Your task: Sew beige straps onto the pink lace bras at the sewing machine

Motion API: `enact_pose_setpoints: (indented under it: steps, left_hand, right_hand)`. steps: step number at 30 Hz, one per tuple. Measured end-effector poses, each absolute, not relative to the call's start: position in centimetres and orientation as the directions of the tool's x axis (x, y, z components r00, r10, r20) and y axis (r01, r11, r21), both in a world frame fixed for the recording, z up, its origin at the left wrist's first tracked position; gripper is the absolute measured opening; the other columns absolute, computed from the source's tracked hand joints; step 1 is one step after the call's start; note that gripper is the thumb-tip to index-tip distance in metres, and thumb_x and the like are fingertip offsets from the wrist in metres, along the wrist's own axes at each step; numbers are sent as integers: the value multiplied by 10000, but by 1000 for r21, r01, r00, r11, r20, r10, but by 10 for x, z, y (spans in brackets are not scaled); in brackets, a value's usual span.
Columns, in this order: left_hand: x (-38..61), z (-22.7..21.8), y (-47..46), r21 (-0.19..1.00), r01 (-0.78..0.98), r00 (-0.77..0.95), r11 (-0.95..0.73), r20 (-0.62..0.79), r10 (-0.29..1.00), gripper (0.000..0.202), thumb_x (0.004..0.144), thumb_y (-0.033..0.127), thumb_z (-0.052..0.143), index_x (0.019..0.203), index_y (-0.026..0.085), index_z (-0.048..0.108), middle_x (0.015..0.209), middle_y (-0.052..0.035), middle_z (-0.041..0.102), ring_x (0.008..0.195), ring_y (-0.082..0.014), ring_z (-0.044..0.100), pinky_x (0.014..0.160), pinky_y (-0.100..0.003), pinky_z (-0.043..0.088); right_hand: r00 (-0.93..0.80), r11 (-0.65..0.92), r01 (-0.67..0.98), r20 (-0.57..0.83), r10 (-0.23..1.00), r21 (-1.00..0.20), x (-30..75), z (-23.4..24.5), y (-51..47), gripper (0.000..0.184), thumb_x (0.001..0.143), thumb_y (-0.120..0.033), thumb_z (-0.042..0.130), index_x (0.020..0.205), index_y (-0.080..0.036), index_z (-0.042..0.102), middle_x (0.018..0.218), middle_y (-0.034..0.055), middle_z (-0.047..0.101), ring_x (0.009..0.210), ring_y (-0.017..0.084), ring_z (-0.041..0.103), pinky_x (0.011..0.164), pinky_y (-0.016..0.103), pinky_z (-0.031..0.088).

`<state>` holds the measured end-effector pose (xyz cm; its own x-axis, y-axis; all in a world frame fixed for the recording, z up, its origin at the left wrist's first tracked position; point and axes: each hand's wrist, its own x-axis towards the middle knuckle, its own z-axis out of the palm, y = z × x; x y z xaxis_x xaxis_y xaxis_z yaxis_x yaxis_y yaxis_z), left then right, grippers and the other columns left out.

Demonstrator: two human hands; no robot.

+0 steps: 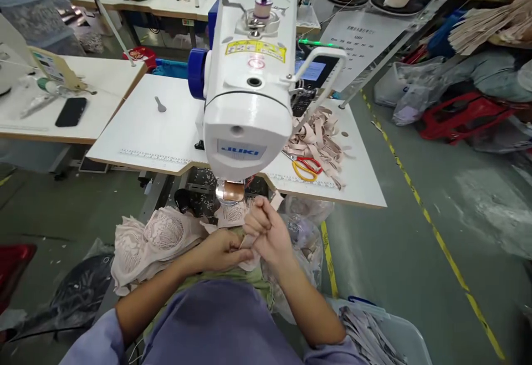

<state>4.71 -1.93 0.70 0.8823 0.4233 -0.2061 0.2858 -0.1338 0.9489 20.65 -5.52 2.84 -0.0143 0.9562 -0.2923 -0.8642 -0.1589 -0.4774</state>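
Note:
My left hand [226, 250] is closed, pinching a pale pink piece of fabric [248, 241] between thumb and fingers. Right beside it, my right hand [266, 231] has its fingers curled in, gripping the same pale fabric; a strip end [276, 201] shows just above it. Pale pink lace bras [160, 235] lie bunched to the left of my left forearm. A lace part [230, 214] rests below the copper-coloured work plate [233, 191] of the white sewing machine [249, 77], just beyond my hands.
A pile of pale fabric strips [318, 138] lies on the white table [166, 127] right of the machine head. In front of it are scissors [306, 168] with red and yellow handles. A clear plastic bin [409, 332] with grey strips stands at lower right; plastic bags [303, 237] hang below the table.

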Motion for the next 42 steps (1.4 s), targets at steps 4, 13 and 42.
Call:
enact_pose_setpoints:
  steps: [4,13,42]
  left_hand:
    - [42,20,-17,971,238,903,12,-226,365,502,991,513,477,850,121,757,612,14,516,568,-97,417,547,-217,309]
    - [58,47,-6,970,229,781,83,-234,579,432,979,431,505,820,119,759,533,35,454,498,-82,332,489,-210,276]
    - [28,41,22,840,499,562,-212,-128,817,453,1004,393,488,1432,255,543,1197,-65,729,951,-199,706,768,-245,532]
  right_hand:
    - [104,-62,-888,-330,938,-455,244,33,-37,188,987,-254,550,804,-237,512,509,-110,149,428,97,128,421,157,320]
    - [-97,-400,-591,-431,897,-700,237,3,-57,506,797,-550,730,1206,-267,633,956,35,662,756,172,606,628,296,518]
    - [128,165,557,280,951,-814,256,-7,55,187,799,-368,616,883,-211,672,940,78,676,930,265,593,821,419,509]
